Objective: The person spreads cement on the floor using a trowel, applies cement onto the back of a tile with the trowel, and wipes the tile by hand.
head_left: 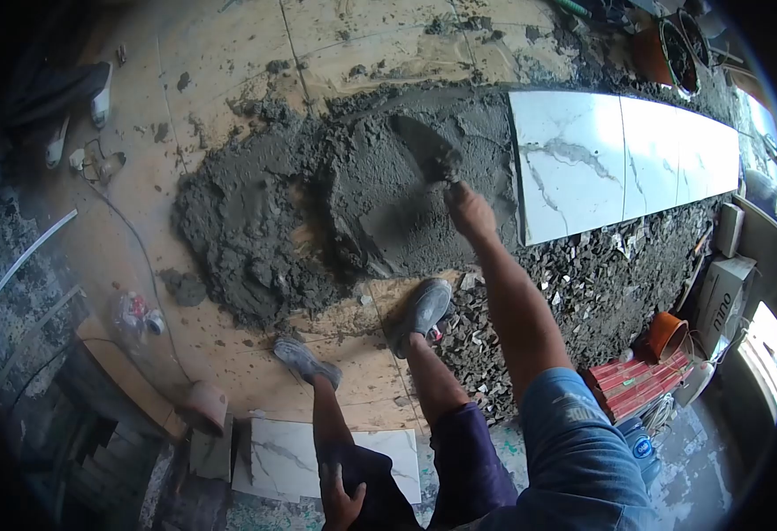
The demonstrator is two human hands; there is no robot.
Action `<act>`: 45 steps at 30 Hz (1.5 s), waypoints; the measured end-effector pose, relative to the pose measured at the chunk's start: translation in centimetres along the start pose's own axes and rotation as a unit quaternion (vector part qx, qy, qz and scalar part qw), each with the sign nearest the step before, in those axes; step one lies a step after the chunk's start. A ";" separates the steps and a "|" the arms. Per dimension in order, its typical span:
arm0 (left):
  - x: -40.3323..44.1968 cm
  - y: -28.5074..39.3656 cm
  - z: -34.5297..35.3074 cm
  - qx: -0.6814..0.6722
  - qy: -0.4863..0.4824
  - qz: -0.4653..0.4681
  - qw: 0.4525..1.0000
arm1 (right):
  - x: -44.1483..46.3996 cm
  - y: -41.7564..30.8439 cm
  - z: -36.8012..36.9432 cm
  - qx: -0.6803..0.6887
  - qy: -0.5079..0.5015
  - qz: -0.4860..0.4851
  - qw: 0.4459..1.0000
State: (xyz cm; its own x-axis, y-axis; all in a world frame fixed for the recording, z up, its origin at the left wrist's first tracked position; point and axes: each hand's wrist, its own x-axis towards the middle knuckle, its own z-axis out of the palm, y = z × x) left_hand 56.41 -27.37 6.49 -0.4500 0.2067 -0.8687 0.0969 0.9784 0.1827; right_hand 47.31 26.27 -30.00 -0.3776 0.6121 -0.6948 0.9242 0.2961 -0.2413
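My right hand (pixel 472 212) is closed round the handle of a trowel (pixel 425 149), whose dark blade lies over the spread grey mortar (pixel 362 168). Right of the blade, white marbled tiles (pixel 574 164) lie in a row, their near edge beside the mortar. A rougher heap of mortar (pixel 247 230) sits to the left. Down at the bottom, my left hand (pixel 342 500) rests by my left knee with its thumb apart from the fingers, holding nothing.
Broken tile rubble (pixel 583 301) stretches below the tile row. At right are an orange pot (pixel 667 334), a red ridged object (pixel 638 380) and a box (pixel 723 301). A bucket (pixel 667 55) stands top right. More white tiles (pixel 282 456) lie below my feet; a cable (pixel 145 257) crosses the left.
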 end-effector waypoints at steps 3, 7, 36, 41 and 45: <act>-1.2 -1.0 0.3 -0.003 -0.016 -0.012 1.000 | 0.8 2.7 -0.7 0.054 0.061 0.011 0.997; -1.7 -1.5 -0.1 0.026 -0.027 -0.023 0.999 | 1.5 5.3 -1.1 0.120 0.137 0.040 0.982; -2.9 -9.2 1.9 0.018 -0.018 0.034 0.999 | -12.1 -18.9 16.4 0.125 0.081 -0.056 0.987; -2.5 -11.2 2.4 0.012 -0.025 0.034 0.999 | -8.8 -20.0 22.0 0.055 0.067 -0.093 0.992; -1.7 -13.2 3.8 0.022 -0.054 0.000 0.998 | -9.6 -20.7 24.5 0.015 0.014 -0.108 0.994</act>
State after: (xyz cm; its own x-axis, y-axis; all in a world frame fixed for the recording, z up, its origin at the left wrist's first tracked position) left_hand 59.31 -40.68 3.82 -0.3525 0.2033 -0.9135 0.1371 0.9768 0.1645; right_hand 33.19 -3.69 -34.97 -0.5681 0.5575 -0.6054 0.8227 0.4012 -0.4026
